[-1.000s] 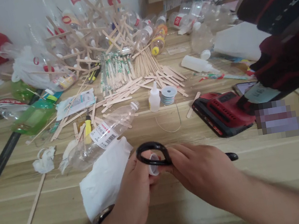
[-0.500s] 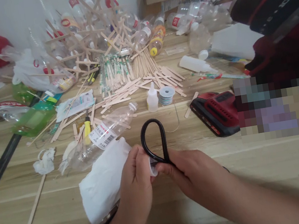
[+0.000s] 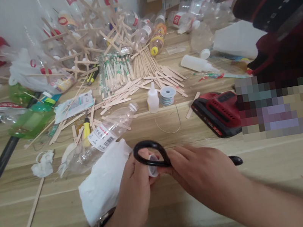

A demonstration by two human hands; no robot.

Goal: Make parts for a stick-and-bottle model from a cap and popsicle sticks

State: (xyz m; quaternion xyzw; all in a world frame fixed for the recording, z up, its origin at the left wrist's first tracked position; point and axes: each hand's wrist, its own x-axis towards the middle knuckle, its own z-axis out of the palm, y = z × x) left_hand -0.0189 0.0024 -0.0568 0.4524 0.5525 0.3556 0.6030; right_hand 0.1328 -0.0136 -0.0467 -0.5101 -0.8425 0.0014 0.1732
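My left hand [image 3: 138,182] is closed around a small translucent white plastic ring or cap [image 3: 153,170], its open rim facing right. Pressed up against that rim, my right hand [image 3: 198,167] grips black-handled scissors [image 3: 165,156]. One handle loop rises over the plastic piece and my left fingers. Another black end pokes out beyond the right knuckles. My palm hides the blades, if they are there. A crumpled white sheet [image 3: 102,184] lies beside my left wrist, and just behind it a clear plastic bottle [image 3: 102,138] rests on its side.
Behind my hands stand a small glue bottle [image 3: 153,100] and a thread spool [image 3: 168,95]. A red-black battery tool [image 3: 217,114] occupies the right. Loose wooden sticks [image 3: 121,94], green bottles [image 3: 31,119] and many clear bottles crowd the back. A stick with tissue [image 3: 34,208] lies left.
My right hand has turned over, tipping the black loop down and left across the plastic piece. More of the black end shows at the right. The left hand keeps its grip.
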